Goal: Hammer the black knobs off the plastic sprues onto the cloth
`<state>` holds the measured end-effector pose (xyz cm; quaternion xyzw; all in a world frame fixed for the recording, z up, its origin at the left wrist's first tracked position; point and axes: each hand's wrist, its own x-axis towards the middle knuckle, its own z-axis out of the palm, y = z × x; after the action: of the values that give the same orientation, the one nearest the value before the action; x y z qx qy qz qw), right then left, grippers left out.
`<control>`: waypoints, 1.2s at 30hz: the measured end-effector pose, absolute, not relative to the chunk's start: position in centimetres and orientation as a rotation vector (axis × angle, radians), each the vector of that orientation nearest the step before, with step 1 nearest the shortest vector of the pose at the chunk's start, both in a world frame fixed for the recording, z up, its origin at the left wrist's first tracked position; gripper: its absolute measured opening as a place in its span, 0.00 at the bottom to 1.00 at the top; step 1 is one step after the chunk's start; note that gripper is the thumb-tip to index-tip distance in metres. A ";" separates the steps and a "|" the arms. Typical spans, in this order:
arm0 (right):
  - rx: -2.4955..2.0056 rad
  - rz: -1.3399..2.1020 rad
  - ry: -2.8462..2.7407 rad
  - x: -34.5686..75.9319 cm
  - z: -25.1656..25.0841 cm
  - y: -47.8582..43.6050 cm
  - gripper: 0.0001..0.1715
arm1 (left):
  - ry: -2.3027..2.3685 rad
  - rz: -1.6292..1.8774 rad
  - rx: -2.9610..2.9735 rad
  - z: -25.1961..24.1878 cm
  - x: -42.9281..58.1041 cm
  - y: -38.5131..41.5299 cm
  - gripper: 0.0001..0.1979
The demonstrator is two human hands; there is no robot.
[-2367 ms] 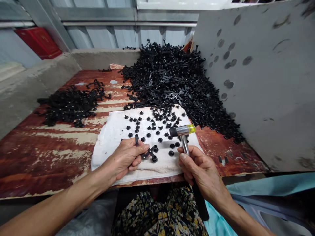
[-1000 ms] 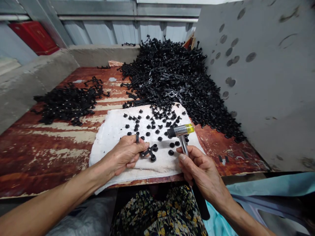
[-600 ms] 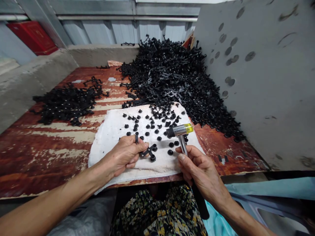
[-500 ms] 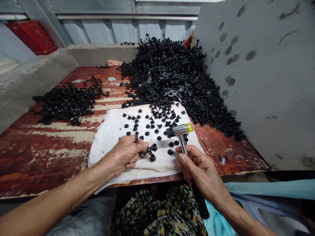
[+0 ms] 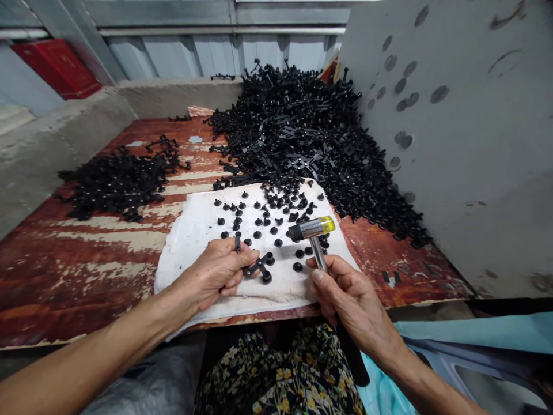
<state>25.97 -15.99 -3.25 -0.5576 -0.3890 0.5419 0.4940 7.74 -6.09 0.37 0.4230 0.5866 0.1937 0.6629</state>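
Over the white cloth (image 5: pixel 190 253), my left hand (image 5: pixel 220 268) pinches a black linkage piece (image 5: pixel 258 266) made of crossed flat bars with small metal rivets. One bar end sticks up above the fingers, and the right part reaches toward round black knobs on the cloth. My right hand (image 5: pixel 339 288) is closed round the metal handle of a small mallet (image 5: pixel 311 228), which has one black face and one yellow face. Its head is raised above the cloth, apart from the linkage piece. Several round black knobs (image 5: pixel 279 243) stand spread across the cloth.
A large heap of black linkage parts (image 5: pixel 294 127) covers the back of the worn red-brown table (image 5: pixel 108 259). A smaller pile (image 5: pixel 116 181) lies at left. A grey spotted panel (image 5: pixel 449 144) stands at right, and a red box (image 5: pixel 58 68) sits on the left ledge.
Very little differs. The mallet head has shifted slightly left with my right hand, and the whole view has drifted a few pixels. Both hands keep their holds.
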 end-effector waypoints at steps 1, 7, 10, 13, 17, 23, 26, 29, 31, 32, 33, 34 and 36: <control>-1.351 1.312 -0.946 26.0 -3.3 -16.0 0.20 | 1.334 0.436 0.955 0.4 7.8 -6.1 0.10; -1.339 1.302 -0.957 26.0 -3.4 -15.9 0.19 | 1.346 0.433 0.957 0.6 7.9 -5.9 0.10; -1.329 1.300 -0.960 26.0 -3.5 -16.0 0.19 | 1.334 0.426 0.969 0.5 7.7 -5.9 0.09; -1.324 1.313 -0.941 26.0 -3.6 -16.0 0.20 | 1.320 0.421 0.975 0.4 7.5 -5.8 0.09; -1.327 1.323 -0.942 26.1 -3.5 -16.0 0.21 | 1.326 0.420 0.972 0.4 7.6 -5.7 0.10; -1.342 1.307 -0.958 26.1 -3.3 -16.1 0.21 | 1.327 0.420 0.957 0.5 7.8 -5.8 0.10; -1.339 1.301 -0.954 26.0 -3.3 -16.1 0.21 | 1.324 0.416 0.957 0.4 7.6 -5.8 0.10; -1.337 1.303 -0.948 26.0 -3.2 -16.0 0.21 | 1.321 0.420 0.965 0.4 7.5 -5.9 0.10; -1.338 1.307 -0.940 25.9 -3.2 -16.0 0.21 | 1.321 0.421 0.967 0.4 7.5 -6.0 0.09; -1.338 1.309 -0.938 25.9 -3.2 -15.9 0.21 | 1.321 0.421 0.966 0.4 7.5 -6.0 0.09; -1.337 1.309 -0.937 25.9 -3.2 -15.9 0.21 | 1.323 0.420 0.967 0.4 7.5 -6.0 0.09; -1.335 1.310 -0.939 26.0 -3.2 -16.0 0.21 | 1.329 0.420 0.970 0.5 7.6 -6.0 0.09; -1.334 1.308 -0.945 26.0 -3.3 -16.0 0.21 | 1.339 0.420 0.980 0.5 7.6 -6.0 0.09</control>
<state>26.00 -16.02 -3.27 -0.5516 -0.3909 0.5408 0.5004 7.64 -6.01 0.49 0.4322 0.5909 0.1851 0.6556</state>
